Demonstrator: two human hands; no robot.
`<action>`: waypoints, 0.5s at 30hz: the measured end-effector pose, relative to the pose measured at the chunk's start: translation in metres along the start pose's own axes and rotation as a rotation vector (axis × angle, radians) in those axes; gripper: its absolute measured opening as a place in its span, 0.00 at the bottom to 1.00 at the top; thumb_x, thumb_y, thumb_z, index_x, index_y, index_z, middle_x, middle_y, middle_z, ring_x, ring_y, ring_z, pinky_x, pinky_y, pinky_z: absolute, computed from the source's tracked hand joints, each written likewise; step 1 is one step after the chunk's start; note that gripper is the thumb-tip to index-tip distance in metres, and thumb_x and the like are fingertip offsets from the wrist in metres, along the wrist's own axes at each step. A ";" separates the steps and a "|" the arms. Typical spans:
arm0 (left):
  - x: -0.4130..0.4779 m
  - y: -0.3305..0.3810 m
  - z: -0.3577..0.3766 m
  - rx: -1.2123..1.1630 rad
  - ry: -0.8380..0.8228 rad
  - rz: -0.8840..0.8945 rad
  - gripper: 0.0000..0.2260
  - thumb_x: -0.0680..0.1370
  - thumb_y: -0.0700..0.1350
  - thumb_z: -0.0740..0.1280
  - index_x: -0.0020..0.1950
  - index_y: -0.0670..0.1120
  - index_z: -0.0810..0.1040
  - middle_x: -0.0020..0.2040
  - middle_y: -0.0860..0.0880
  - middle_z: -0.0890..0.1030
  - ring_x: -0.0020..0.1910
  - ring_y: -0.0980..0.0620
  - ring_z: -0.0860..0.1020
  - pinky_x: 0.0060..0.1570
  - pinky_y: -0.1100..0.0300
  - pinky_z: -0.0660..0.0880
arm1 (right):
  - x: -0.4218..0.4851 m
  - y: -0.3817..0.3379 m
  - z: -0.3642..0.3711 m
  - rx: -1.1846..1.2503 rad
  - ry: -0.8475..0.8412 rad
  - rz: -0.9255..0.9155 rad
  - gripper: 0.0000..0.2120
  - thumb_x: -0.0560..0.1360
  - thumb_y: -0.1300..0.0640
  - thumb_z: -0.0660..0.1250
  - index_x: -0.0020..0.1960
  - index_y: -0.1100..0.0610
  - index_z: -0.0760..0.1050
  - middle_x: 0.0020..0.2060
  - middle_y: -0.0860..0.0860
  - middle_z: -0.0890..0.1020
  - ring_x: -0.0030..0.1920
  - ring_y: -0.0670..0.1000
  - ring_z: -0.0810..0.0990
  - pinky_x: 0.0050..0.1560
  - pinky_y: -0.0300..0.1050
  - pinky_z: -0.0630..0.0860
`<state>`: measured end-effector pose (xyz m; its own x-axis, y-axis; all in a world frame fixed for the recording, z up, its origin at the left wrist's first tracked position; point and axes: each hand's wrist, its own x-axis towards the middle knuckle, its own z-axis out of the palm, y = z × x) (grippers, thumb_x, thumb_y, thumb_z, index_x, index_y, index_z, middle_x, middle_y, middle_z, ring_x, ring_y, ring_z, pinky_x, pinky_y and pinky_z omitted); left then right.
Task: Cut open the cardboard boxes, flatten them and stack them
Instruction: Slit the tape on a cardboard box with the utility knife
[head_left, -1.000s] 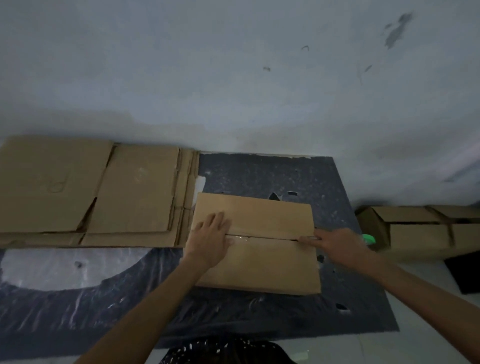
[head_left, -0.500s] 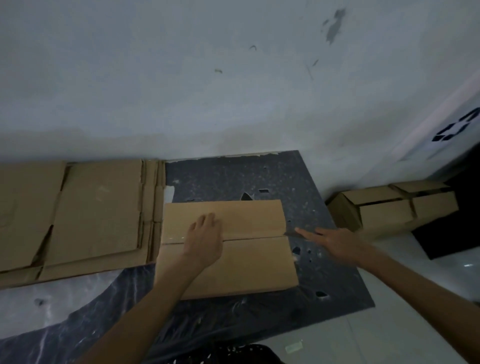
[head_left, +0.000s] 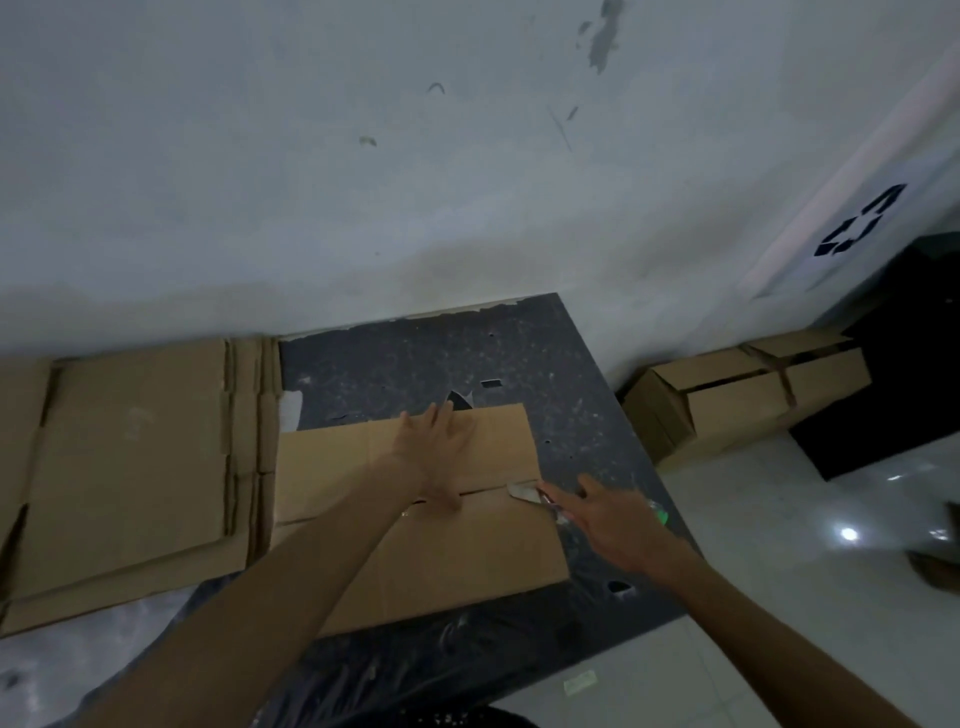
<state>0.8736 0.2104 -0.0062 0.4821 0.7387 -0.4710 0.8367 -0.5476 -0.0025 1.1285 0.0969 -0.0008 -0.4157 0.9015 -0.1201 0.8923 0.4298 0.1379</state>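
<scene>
One rectangular brown cardboard box (head_left: 441, 566) lies under both hands on a speckled dark mat (head_left: 519, 353); its contents are hidden. The left hand (head_left: 441, 452) presses flat on the far flap, fingers straight. The right hand (head_left: 618, 525) grips a cutter (head_left: 540, 499) at the seam's right end. Flattened cardboard sheets (head_left: 135, 467) lie left of the left hand.

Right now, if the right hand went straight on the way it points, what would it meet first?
The cardboard box: the cutter in the right hand aims leftward at its centre seam, seemingly touching. Further along that seam rests the left hand.
</scene>
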 end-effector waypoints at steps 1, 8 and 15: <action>0.002 0.000 0.000 0.004 0.006 -0.008 0.53 0.65 0.67 0.70 0.78 0.50 0.41 0.78 0.42 0.44 0.77 0.39 0.48 0.71 0.34 0.51 | -0.001 0.002 0.005 0.010 0.041 -0.011 0.30 0.71 0.52 0.72 0.69 0.44 0.65 0.37 0.51 0.76 0.22 0.46 0.57 0.20 0.39 0.54; 0.002 0.022 0.006 -0.049 -0.043 -0.107 0.54 0.68 0.58 0.73 0.78 0.43 0.38 0.77 0.39 0.40 0.76 0.33 0.41 0.69 0.30 0.52 | -0.003 -0.005 0.024 0.162 0.261 0.060 0.22 0.84 0.48 0.44 0.58 0.53 0.75 0.37 0.48 0.81 0.22 0.48 0.73 0.18 0.40 0.65; -0.004 0.023 0.003 -0.159 -0.028 -0.079 0.49 0.71 0.52 0.70 0.78 0.44 0.38 0.77 0.39 0.40 0.76 0.33 0.40 0.70 0.29 0.47 | -0.004 -0.012 0.026 0.063 0.275 0.237 0.17 0.78 0.47 0.53 0.49 0.55 0.77 0.34 0.50 0.77 0.21 0.51 0.72 0.18 0.40 0.61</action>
<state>0.8902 0.1938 -0.0068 0.4073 0.7647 -0.4993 0.9035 -0.4172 0.0981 1.1235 0.0871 -0.0280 -0.2206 0.9591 0.1776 0.9750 0.2116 0.0686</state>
